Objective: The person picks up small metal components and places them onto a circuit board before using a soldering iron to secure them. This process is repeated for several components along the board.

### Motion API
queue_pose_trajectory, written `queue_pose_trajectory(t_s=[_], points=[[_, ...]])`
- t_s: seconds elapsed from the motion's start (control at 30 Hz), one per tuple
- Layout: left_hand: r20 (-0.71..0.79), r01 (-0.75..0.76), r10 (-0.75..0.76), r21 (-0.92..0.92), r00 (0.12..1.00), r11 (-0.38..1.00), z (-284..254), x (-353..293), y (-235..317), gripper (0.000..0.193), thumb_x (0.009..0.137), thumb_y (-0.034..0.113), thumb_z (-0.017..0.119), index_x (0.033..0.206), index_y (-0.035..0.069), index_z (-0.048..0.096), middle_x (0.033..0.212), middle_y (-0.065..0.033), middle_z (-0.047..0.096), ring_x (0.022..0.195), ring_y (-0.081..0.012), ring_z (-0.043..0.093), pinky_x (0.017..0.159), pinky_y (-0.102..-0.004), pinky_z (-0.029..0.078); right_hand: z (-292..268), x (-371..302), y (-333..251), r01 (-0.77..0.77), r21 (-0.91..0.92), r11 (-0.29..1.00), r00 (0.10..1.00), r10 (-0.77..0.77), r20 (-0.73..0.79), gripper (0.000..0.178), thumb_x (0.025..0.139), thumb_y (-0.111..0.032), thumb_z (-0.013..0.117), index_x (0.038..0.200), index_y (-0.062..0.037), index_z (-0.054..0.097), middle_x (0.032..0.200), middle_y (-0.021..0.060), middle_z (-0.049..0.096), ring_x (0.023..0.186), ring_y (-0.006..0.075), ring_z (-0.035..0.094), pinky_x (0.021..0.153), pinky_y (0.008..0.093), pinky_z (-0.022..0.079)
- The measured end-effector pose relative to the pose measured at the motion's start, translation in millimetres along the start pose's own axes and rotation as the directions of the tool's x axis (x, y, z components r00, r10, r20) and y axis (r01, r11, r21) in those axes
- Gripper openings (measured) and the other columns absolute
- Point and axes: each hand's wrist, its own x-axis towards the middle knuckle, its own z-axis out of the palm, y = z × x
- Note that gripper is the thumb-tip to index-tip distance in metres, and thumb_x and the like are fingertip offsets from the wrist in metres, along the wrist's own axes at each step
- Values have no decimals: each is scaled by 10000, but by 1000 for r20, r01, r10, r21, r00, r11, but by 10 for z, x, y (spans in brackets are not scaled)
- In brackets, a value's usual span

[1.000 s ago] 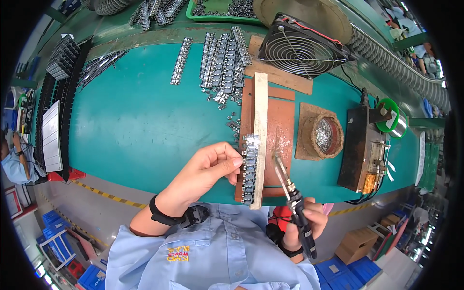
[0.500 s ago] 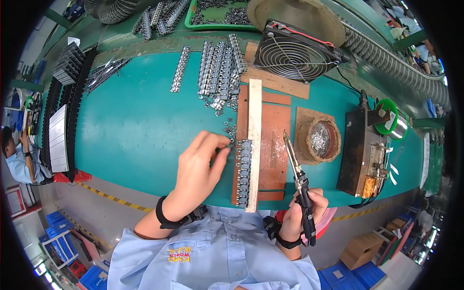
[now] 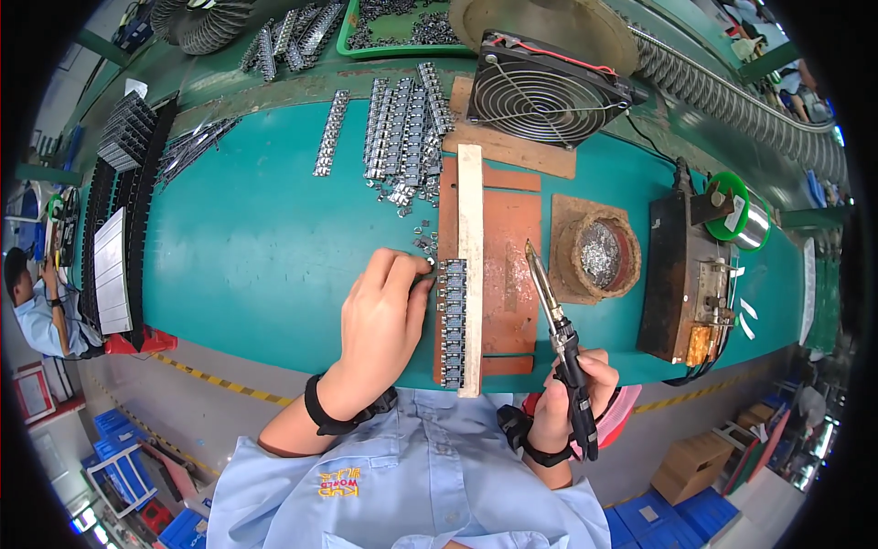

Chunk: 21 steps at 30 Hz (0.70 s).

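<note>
My left hand point(image 3: 377, 316) is closed, thumb and forefinger pressed together at the left edge of a strip of small circuit boards point(image 3: 453, 320). Whatever it pinches is too small to make out. The strip lies along a pale wooden bar point(image 3: 470, 201) on a reddish-brown board point(image 3: 512, 274). Wrapped around the handle of a soldering iron point(image 3: 569, 361) is my right hand point(image 3: 585, 389). The iron's tip points away from me, above the right part of the brown board. Loose small metal parts point(image 3: 424, 243) lie just beyond my left fingertips.
More board strips point(image 3: 402, 128) are heaped farther back, near a fan point(image 3: 547, 96). To the right stand a round pot with silvery scraps point(image 3: 599, 256), a dark metal box point(image 3: 672, 279) and a solder wire spool point(image 3: 741, 212). A black rack point(image 3: 128, 247) lines the left edge.
The whole view has shifted slightly. My left fingers have come a little closer to the strip's edge and pinch tighter. My right hand keeps its grip on the soldering iron.
</note>
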Motion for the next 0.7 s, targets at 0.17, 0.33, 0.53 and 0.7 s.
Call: queue_pose_trajectory(t_s=[0.17, 0.33, 0.53, 0.7], points=[[15, -5, 5, 9, 1000, 1000, 8, -17, -21, 92, 740, -8, 564, 822, 22, 536, 827, -114, 505, 691, -311, 538, 584, -390, 432, 16, 2, 4, -8, 21, 1000, 1000, 8, -7, 371, 736, -180, 654, 1007, -43, 439, 824, 82, 440, 685, 136, 435, 594, 232, 349], [-38, -34, 34, -4, 999, 999, 11, -35, -30, 102, 742, -9, 559, 837, 17, 532, 840, -119, 504, 696, -317, 537, 593, -389, 433, 14, 8, 15, 20, -20, 1000, 1000, -21, -13, 357, 735, -182, 637, 1000, -41, 444, 803, 75, 416, 637, 122, 416, 547, 212, 335], [-35, -6, 6, -9, 999, 1000, 5, -37, -10, 105, 740, -20, 554, 837, 11, 529, 857, -122, 503, 707, -320, 537, 606, -389, 436, 26, 7, -9, 13, -7, 1000, 1000, -13, -8, 348, 736, -170, 633, 997, -37, 443, 804, 75, 414, 637, 122, 419, 560, 216, 341], [-84, -107, 109, 33, 990, 994, 17, -28, -58, 96, 757, -38, 556, 843, -1, 530, 815, -103, 527, 606, -209, 548, 518, -299, 414, 19, -7, -55, -41, 22, 999, 999, 41, -12, 357, 733, -152, 654, 996, -33, 444, 834, 74, 446, 693, 126, 422, 648, 238, 352]])
